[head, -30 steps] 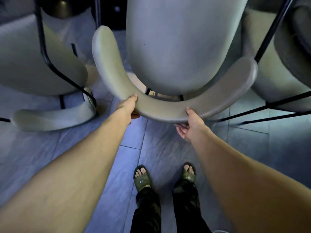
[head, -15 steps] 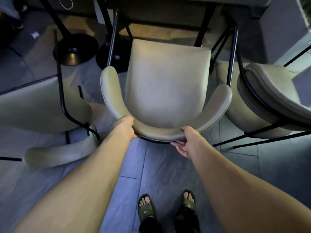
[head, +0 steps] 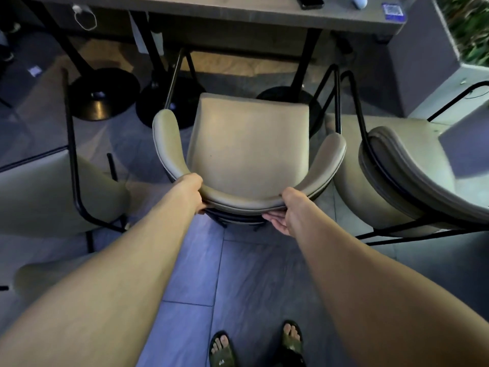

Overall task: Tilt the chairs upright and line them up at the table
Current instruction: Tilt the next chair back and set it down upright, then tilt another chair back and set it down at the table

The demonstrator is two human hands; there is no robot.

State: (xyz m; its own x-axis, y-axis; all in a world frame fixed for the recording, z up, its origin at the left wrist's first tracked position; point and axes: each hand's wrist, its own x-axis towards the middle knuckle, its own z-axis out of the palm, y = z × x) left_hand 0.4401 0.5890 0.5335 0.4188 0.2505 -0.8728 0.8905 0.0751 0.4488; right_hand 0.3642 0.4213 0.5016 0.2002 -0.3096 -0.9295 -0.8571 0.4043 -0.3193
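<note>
A beige padded chair with a curved backrest and black metal legs stands upright in front of me, facing the table. My left hand grips the left part of its backrest. My right hand holds the backrest's right part from below, fingers curled under. A second beige chair lies tipped over at the left, its black legs pointing up. A third beige chair lies tilted at the right, black frame showing.
Round black table bases stand on the grey tiled floor under the table. A phone and a small blue card lie on the tabletop. A grey planter box is at the far right. My sandalled feet are below.
The middle chair went from tipped toward me to upright on its legs. Both hands stayed on the backrest. My view rose, and the table came into sight.
</note>
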